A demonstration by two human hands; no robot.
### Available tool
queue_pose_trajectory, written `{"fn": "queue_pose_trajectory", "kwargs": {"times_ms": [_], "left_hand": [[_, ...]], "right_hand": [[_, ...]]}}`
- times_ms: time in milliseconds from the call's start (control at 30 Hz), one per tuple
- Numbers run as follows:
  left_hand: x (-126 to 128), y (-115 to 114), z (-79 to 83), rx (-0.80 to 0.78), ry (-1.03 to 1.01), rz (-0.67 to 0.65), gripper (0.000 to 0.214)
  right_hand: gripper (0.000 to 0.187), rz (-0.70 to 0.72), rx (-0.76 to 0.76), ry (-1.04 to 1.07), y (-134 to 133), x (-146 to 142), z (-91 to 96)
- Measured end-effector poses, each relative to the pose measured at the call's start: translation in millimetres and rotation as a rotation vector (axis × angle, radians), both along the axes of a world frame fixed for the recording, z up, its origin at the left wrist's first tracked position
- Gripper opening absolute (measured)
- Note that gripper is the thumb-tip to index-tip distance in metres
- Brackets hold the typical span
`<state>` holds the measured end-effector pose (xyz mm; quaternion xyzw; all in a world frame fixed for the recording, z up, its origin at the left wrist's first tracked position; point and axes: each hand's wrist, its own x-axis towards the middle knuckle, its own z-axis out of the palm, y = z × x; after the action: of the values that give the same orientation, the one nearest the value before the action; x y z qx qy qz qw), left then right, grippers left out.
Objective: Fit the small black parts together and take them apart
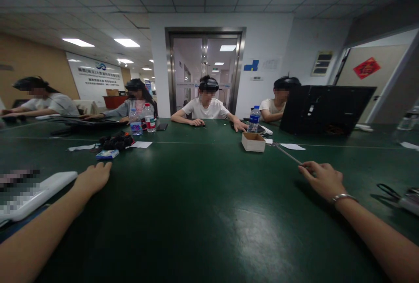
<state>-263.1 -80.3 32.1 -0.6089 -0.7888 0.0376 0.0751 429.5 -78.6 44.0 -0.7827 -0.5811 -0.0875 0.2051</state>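
Thin rod (pixel 290 155): slanting away over the right side of the tabletop (pixel 196 196), near end pinched between thumb and fingertips of my right hand (pixel 324 179). Far end near a small open box (pixel 253 144) and a paper slip (pixel 293 146); from here I can't tell whether it touches anything. A capped bottle (pixel 254 119) stands just behind the box. My left hand (pixel 94 178), well apart, is palm down, fingers loosely extended, beside a white device (pixel 49 193). Beyond its fingertips: a blue-and-white packet (pixel 107 155). Four headset-wearing people sit opposite.
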Motion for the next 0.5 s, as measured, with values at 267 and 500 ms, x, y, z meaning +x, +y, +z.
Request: {"fn": "queue_pose_trajectory", "kwargs": {"times_ms": [267,500], "left_hand": [[47,35,-1.3,0.076,-0.14,-0.017,0.041],[138,70,-18.6,0.175,-0.149,-0.295,0.033]], "right_hand": [[0.026,0.004,-0.118,-0.106,1,-2,-6.8],[0.046,-0.049,-0.026,-0.2,-7,-15,3.5]]}}
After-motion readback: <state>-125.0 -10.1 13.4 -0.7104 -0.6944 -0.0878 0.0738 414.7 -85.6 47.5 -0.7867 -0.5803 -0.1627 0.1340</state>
